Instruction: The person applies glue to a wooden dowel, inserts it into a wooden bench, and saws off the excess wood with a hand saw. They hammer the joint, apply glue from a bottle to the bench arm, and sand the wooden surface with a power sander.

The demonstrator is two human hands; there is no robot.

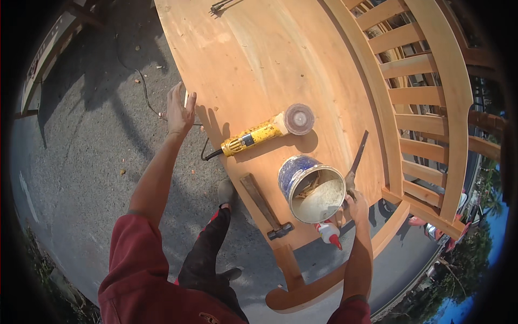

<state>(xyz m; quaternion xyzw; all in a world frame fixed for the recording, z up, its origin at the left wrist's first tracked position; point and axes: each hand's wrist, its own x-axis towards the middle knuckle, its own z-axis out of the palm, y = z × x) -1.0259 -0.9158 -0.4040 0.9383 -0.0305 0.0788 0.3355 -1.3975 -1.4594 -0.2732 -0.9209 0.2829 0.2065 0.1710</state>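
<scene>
My left hand (181, 112) is raised beside the left edge of a wooden bench seat (259, 70), fingers stretched out and holding nothing I can make out. Closed around the lower end of a long, dark, flat-bladed tool (360, 153), my right hand (356, 206) is close to a bucket's rim; part of its grip is hidden. The blue and white bucket (295, 168) contains wood scraps and something pale and round. A yellow angle grinder (256, 136) with a round disc lies on the seat. Nearer me rest a hammer (261, 202) and a white bottle with a red cap (328, 231).
A slatted wooden backrest (418, 96) rises along the seat's right side, and a curved armrest (307, 296) crosses the near end. The grinder's black cord (144, 89) trails over the grey pavement (70, 178). Another wooden frame (51, 46) stands far left. Small dark metal pieces (220, 6) lie at the far end.
</scene>
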